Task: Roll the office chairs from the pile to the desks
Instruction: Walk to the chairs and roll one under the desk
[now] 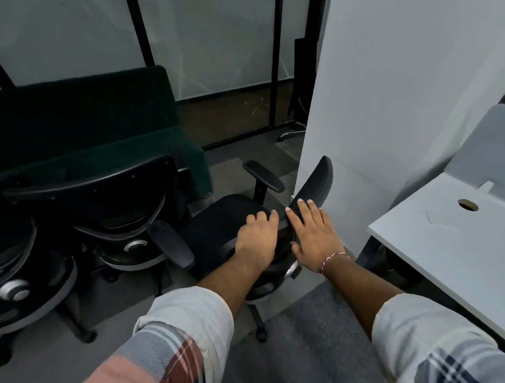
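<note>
Chair: one black chair point(232, 209) is stood just clear of the pile point(107, 203), between it and the white partition point(386, 98), with its backrest point(320, 176) towards the partition.
Left hand: the left hand point(257, 239) is laid on the rear of the seat point(206, 228), its fingers curled down over the edge in a grip, probably so the chair can be steered.
Right hand: the right hand point(314, 235) is pressed flat on the lower backrest, fingers straight and spread, nothing being held; a push or a turn is likely meant.
Pile: two more black chairs are packed close together at the left, in front of a dark green sofa point(83, 120), seemingly stored out of the way.
Desk: a white desk point(450, 240) is seen at the right, near the held chair, with room underneath.
Stage: the chair is judged to be freed from the pile but not yet rolled to the desk.
Next move: a swing to the right is called for, so the backrest clears the partition.
Risk: an armrest may be caught on the neighbouring chair.
</note>
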Tool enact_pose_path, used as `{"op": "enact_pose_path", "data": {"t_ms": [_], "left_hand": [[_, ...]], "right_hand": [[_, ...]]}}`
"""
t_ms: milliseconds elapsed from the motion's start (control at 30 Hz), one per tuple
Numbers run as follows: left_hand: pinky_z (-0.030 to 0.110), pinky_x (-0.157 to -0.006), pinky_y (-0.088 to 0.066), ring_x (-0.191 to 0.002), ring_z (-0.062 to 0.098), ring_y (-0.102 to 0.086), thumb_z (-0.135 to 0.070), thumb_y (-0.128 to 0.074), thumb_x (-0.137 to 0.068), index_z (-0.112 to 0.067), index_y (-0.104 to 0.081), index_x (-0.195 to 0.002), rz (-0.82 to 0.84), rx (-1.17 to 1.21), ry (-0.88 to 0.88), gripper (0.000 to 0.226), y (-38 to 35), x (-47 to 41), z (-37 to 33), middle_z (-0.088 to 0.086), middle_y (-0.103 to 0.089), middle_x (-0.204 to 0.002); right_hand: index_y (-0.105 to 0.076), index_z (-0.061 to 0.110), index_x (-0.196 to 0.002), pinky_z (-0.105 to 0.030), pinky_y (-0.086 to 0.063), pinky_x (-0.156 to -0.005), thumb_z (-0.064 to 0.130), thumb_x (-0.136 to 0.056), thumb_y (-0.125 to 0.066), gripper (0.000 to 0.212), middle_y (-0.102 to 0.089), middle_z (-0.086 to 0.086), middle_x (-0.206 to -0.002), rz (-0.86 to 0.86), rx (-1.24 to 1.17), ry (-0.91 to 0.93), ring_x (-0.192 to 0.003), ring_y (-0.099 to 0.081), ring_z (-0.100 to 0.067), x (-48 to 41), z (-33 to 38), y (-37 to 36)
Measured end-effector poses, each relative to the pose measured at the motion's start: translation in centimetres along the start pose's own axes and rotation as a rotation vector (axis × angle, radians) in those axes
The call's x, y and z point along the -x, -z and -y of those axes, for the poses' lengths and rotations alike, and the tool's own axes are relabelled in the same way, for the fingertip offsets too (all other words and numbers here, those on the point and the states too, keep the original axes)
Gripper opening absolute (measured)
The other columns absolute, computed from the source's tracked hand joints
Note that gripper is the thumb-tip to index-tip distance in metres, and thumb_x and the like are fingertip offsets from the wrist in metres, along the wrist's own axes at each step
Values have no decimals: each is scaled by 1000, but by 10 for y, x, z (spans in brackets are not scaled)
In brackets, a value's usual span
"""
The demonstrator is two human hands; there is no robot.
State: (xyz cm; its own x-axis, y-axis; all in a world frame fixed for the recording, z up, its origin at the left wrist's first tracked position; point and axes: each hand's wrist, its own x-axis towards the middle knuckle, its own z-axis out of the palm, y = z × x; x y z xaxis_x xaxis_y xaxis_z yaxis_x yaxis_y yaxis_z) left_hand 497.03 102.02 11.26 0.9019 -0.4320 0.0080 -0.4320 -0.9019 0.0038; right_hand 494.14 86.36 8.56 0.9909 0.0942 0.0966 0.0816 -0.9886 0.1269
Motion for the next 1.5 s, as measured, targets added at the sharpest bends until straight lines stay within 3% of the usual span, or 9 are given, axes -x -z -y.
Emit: {"op": "enact_pose_path", "data": {"t_ms": [100,233,367,500,667,800,1200,1500], "left_hand": [[38,-86,-52,-117,31,-50,-16,-66,-93,-15,-48,-136,109,-30,-15,47,10,-11,2,13,-48,-130],[38,-88,-50,-113,31,-57,-14,-65,-91,-15,-55,-126,242,-39,-46,36,27,-21,4,11,-56,-124],[33,-75,-47,-100,26,-63,-11,-62,-90,-15,-62,-117,330,-72,-69,27,39,-26,2,6,-65,-114],[34,-73,-50,-88,23,-58,-9,-62,-88,-13,-63,-115,419,-88,-63,27,42,-26,-3,5,-64,-106],[34,-69,-47,-85,22,-57,-18,-65,-88,-12,-60,-115,438,-78,-59,28,37,-17,-15,3,-56,-96],[38,-82,-50,-108,28,-60,-34,-72,-85,-12,-50,-128,429,31,-27,53,11,-2,-26,9,-56,-122],[39,-76,-53,-91,26,-62,-46,-65,-87,-17,-50,-108,227,197,-183,39,-15,82,-34,3,-60,-100],[36,-81,-51,-99,24,-61,-57,-69,-82,-25,-47,-100,362,131,-254,43,-7,138,-41,0,-59,-103]], "right_hand": [[-11,22,-158,-52,-9,-122,43,-89,-56,84,-6,-15,-164,31,77,39,-151,-3,-36,-20,-11,4],[-27,22,-152,-54,-10,-120,43,-86,-60,77,-21,-16,-159,116,153,52,-148,-12,-38,-42,-31,7],[-45,25,-139,-54,-14,-117,39,-82,-64,61,-46,-8,-141,180,125,62,-141,-27,-35,-56,-52,4],[-56,25,-123,-47,-25,-114,39,-76,-65,49,-59,0,-117,122,172,169,-117,-49,-27,-57,-61,-7],[-59,25,-111,-38,-33,-105,43,-78,-67,39,-62,3,-108,72,163,273,-103,-53,-22,-42,-67,-5],[-57,24,-111,-37,-37,-98,45,-80,-67,38,-61,3,-109,89,167,275,-101,-51,-21,-19,-61,1],[-56,23,-106,-39,-37,-94,46,-77,-70,40,-60,2,-106,111,145,77,-99,-51,-23,89,-21,15],[-56,20,-104,-42,-38,-89,43,-73,-70,41,-59,-1,-100,117,153,-86,-97,-51,-27,173,25,21]]}}
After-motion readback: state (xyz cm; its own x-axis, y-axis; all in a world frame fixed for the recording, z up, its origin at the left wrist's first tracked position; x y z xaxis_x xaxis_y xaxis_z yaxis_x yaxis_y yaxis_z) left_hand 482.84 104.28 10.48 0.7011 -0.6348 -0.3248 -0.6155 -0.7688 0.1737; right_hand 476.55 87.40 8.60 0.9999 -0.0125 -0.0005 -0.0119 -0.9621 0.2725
